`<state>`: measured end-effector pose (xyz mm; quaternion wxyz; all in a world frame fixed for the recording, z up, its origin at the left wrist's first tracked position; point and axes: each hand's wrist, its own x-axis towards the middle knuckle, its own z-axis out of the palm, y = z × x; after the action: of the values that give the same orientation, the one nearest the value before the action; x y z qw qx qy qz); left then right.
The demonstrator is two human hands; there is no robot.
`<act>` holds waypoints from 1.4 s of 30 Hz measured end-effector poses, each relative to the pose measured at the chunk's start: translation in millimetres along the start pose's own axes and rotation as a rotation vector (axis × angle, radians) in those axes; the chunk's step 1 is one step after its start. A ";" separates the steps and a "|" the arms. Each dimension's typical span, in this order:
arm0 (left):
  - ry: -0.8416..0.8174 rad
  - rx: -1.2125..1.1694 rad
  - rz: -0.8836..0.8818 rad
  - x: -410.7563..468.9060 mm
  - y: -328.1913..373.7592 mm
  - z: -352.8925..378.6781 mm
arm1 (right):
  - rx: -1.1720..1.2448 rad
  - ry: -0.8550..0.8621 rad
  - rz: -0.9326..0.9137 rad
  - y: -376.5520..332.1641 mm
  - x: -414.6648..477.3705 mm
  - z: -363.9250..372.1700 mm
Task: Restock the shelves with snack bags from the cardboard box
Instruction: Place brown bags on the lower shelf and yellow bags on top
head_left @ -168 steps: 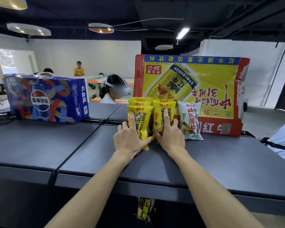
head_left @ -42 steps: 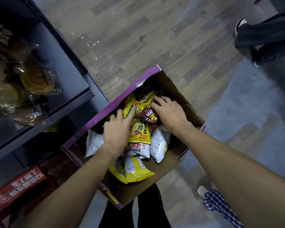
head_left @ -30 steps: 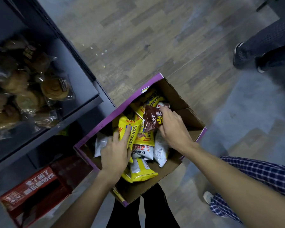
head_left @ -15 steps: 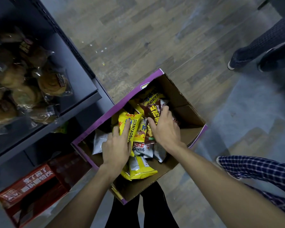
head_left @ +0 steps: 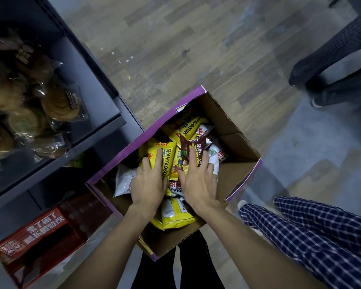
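My left hand [head_left: 148, 184] grips a yellow bag [head_left: 169, 159]: fingers round its left edge, index laid along the front, probably steadying it for the lift. Right hand [head_left: 198, 182] sits just beside it, fingers splayed flat on the brown bag [head_left: 188, 143], pressing. My guess is it's herding bags into one bunch. Both hands are inside the cardboard box [head_left: 238, 126] on the floor, which holds plenty more snack bags. The shelf [head_left: 96, 113] on the left carries wrapped pastries [head_left: 58, 105]. Restocking looks far from done.
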<state>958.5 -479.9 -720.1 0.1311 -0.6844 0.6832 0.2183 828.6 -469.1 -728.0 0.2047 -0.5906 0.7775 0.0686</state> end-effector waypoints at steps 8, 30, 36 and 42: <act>-0.047 -0.038 0.033 13.5 -4.5 1.3 | 0.066 -0.401 0.054 6.1 32.7 -17.1; -0.054 -0.265 -0.094 -59.5 19.4 -87.9 | 0.184 -0.198 0.065 0.8 -43.0 -112.2; 0.061 -0.259 -0.129 -94.3 21.7 -134.8 | 0.195 -0.153 -0.010 -3.0 -66.9 -154.4; 0.207 -0.367 -0.181 -143.5 9.3 -169.8 | 0.145 -0.063 -0.179 -17.1 -102.9 -197.7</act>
<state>973.8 -435.3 -502.6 -0.0475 -0.7740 0.5777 0.2549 820.3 -451.3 -505.3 0.2763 -0.6390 0.7177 0.0122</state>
